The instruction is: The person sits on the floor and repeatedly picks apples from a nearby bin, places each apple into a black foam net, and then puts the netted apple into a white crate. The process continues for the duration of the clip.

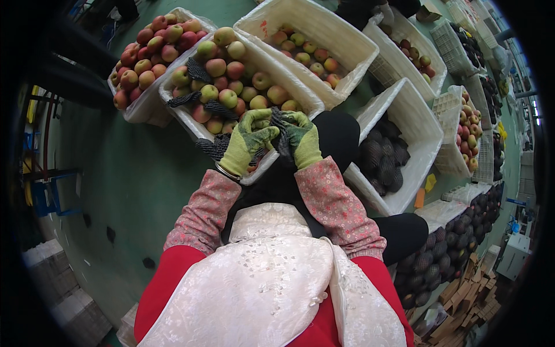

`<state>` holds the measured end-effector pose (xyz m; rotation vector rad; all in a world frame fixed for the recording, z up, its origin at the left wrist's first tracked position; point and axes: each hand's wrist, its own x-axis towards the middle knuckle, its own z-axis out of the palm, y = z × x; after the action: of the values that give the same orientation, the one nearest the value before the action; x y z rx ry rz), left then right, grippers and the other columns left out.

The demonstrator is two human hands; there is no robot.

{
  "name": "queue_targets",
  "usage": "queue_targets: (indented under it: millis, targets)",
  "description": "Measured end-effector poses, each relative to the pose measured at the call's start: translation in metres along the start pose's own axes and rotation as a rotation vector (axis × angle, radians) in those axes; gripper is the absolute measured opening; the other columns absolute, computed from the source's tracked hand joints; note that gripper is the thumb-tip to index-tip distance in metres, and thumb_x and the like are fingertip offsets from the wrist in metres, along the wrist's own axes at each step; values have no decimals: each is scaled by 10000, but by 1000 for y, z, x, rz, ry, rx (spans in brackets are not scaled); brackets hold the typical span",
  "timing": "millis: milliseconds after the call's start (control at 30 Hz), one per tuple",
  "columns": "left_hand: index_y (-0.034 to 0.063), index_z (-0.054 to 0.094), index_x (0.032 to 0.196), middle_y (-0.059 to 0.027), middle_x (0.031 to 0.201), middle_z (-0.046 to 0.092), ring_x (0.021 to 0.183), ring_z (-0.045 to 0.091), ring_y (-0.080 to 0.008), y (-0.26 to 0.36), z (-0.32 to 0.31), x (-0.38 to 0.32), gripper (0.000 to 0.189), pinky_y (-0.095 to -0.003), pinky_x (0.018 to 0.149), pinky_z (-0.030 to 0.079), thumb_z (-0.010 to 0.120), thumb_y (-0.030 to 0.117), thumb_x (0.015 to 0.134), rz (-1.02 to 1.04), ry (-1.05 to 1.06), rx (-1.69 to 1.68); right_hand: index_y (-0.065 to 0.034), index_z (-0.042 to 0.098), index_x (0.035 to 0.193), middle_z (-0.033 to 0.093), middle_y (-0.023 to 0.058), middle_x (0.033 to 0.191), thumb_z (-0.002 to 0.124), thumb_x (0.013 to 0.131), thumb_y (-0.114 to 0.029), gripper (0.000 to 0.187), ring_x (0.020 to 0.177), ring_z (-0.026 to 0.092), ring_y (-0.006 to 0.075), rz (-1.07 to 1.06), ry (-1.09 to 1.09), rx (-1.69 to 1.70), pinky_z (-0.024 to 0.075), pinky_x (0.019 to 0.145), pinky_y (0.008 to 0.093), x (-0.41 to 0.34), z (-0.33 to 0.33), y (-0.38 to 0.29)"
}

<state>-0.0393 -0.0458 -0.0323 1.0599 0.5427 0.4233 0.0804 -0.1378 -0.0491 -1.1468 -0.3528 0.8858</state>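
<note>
My left hand (250,141), in a yellow-green work glove, is at the near edge of an apple-filled lined crate, its thumb and fingers close together by a dark foam-mesh sleeve. My right hand (301,135), gloved alike, grips that dark mesh sleeve (282,134), which hangs down between the hands. Whether my left fingers also pinch it I cannot tell. Below them are apples (227,98) in the white crate (299,89). More mesh sleeves (214,146) lie bunched beside my left wrist, and several others (220,109) rest on the apples.
A crate of bare apples (145,60) stands at the left, a partly filled one (355,47) beyond. To the right, a white crate (418,173) holds fruit in dark mesh. Further crates and netted fruit line the right side, with cardboard pieces (466,295) below. Another person's gloved hand (386,14) is at the top.
</note>
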Motion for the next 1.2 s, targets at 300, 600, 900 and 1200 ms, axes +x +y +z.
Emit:
queue_targets:
  millis: [300,600,900,1200]
  targets:
    - [4,574,1244,-33,1078,661,937,624,-94,-5,0,-5,398,-219,816,517,708,31,871,27,-5,-64,5,672,979,687,60,956,720,864,-29,129,808,641,112,-300,31,-338,537,719,249,-1,-10,8]
    - [42,648,1096,-22,1002,668,886,634,-128,3,-33,0,193,-265,812,522,678,74,909,7,-6,-262,-70,599,1048,567,-41,776,635,961,-178,144,523,465,45,452,-411,-24,376,468,203,-13,-28,-28]
    - [16,556,1288,-99,1278,628,1184,586,-228,3,4,-15,472,-377,1063,443,648,330,947,-382,-319,-830,-66,594,1109,661,37,1025,532,981,-80,142,910,651,152,-46,-284,48,549,783,305,4,-44,4]
    - [-6,556,1302,-132,1243,631,1124,628,-235,42,-3,15,433,-359,967,523,678,98,900,175,-2,-399,-26,587,1197,647,67,1062,609,970,-153,260,894,646,118,529,-521,277,541,721,238,-4,-40,-4]
